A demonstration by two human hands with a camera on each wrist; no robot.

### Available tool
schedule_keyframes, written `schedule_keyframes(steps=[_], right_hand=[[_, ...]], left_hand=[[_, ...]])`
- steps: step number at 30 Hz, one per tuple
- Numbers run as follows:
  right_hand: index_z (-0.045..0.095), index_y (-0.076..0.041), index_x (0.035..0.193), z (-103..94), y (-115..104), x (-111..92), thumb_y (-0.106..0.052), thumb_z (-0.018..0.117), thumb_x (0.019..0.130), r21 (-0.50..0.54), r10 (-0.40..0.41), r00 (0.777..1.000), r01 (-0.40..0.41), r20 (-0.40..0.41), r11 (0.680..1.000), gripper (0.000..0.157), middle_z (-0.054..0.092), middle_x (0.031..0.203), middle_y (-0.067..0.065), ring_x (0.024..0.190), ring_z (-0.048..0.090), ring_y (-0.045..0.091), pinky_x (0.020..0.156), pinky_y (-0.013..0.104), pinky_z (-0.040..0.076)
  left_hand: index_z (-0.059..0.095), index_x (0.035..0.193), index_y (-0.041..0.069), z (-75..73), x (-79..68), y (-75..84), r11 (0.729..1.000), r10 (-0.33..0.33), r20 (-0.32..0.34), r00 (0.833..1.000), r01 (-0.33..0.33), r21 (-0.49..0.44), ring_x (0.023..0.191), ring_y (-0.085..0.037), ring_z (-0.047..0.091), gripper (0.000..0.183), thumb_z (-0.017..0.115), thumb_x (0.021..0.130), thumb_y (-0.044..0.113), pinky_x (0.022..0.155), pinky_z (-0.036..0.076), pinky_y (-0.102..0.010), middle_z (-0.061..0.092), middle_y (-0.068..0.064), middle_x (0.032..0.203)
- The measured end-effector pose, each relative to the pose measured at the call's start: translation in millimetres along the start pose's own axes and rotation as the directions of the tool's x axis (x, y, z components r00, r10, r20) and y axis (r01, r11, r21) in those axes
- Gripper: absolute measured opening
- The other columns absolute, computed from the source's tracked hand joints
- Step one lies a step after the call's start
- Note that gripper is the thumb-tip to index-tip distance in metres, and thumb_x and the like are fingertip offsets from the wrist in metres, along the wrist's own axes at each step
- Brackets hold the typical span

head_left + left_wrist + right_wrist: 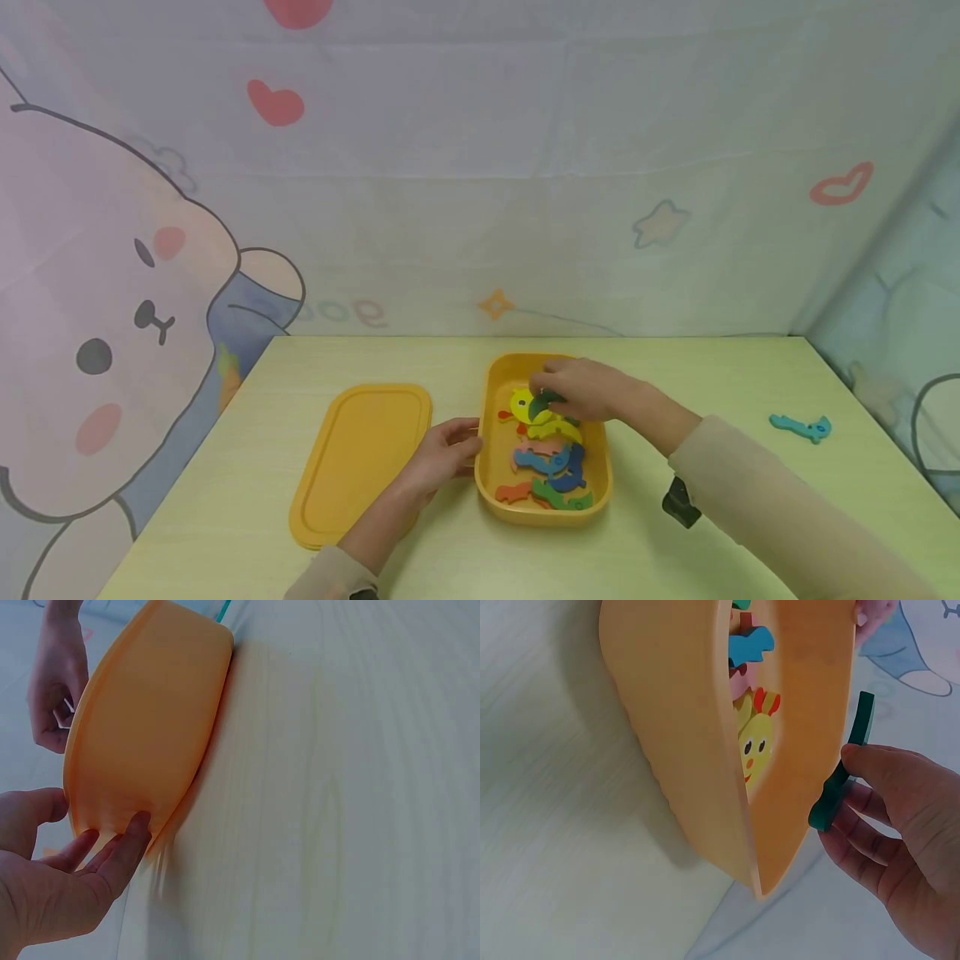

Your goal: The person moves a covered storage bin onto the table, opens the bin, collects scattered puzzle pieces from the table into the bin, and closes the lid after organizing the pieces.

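My right hand is over the far part of a yellow-orange plastic box, pinching a dark green toy piece between thumb and fingers. Inside the box lie several colourful flat pieces: a yellow piece with a smiling face, a yellow curved one, blue ones, a green one and a red-orange one. At the box's left side, my left hand touches the outer wall with its fingertips, the thumb by the rim, fingers fairly straight.
A yellow-orange lid lies flat on the pale wood table, left of the box. Far to the right is a light blue toy piece. A printed cloth hangs behind the table.
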State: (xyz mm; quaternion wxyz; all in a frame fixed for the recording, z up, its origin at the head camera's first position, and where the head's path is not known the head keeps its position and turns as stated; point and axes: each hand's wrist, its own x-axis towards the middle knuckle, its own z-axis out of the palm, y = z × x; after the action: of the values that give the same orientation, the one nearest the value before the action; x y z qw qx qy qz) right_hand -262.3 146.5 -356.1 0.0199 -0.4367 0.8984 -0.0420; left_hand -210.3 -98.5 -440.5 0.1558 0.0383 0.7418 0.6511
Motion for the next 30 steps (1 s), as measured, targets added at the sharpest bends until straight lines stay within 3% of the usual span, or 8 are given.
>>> schedule_keyframes(steps=[10, 17, 30], right_hand=[[0.055, -0.016, 0.103, 2.7, -4, 2, -0.017, 0.063, 0.087, -0.014, -0.025, 1.0, 0.025, 0.002, 1.0, 0.019, 0.054, 0.091, 0.002, 0.074, 0.05, 0.013, 0.069, 0.027, 0.047], [0.055, -0.015, 0.115, 4.3, -3, 0, -0.018, 0.064, 0.086, -0.013, 0.009, 1.0, -0.008, 0.018, 1.0, 0.031, 0.056, 0.102, 0.006, 0.077, 0.053, 0.015, 0.072, 0.031, 0.049], [0.051, -0.014, 0.13, 4.7, 7, -7, -0.027, 0.056, 0.09, -0.049, 0.009, 0.999, -0.012, -0.053, 0.999, 0.043, 0.052, 0.127, 0.011, 0.113, 0.051, 0.03, 0.092, 0.044, 0.046]], left_hand=[[0.043, 0.132, -0.003, 0.8, -2.6, 1.6, 1.0, 0.01, -0.002, 1.0, -0.01, -0.008, 0.098, -0.027, 0.062, 0.044, 0.052, 0.092, 0.016, 0.077, 0.055, -0.036, 0.054, -0.022, 0.122], [0.044, 0.132, -0.001, 1.2, -1.3, 2.2, 1.0, -0.017, -0.013, 1.0, 0.017, 0.007, 0.099, -0.026, 0.061, 0.043, 0.052, 0.093, 0.015, 0.079, 0.055, -0.035, 0.053, -0.021, 0.124], [0.043, 0.133, -0.001, 0.6, -2.1, 2.9, 1.0, -0.016, -0.006, 1.0, 0.016, 0.008, 0.1, -0.027, 0.061, 0.044, 0.051, 0.093, 0.015, 0.079, 0.055, -0.036, 0.053, -0.021, 0.124]])
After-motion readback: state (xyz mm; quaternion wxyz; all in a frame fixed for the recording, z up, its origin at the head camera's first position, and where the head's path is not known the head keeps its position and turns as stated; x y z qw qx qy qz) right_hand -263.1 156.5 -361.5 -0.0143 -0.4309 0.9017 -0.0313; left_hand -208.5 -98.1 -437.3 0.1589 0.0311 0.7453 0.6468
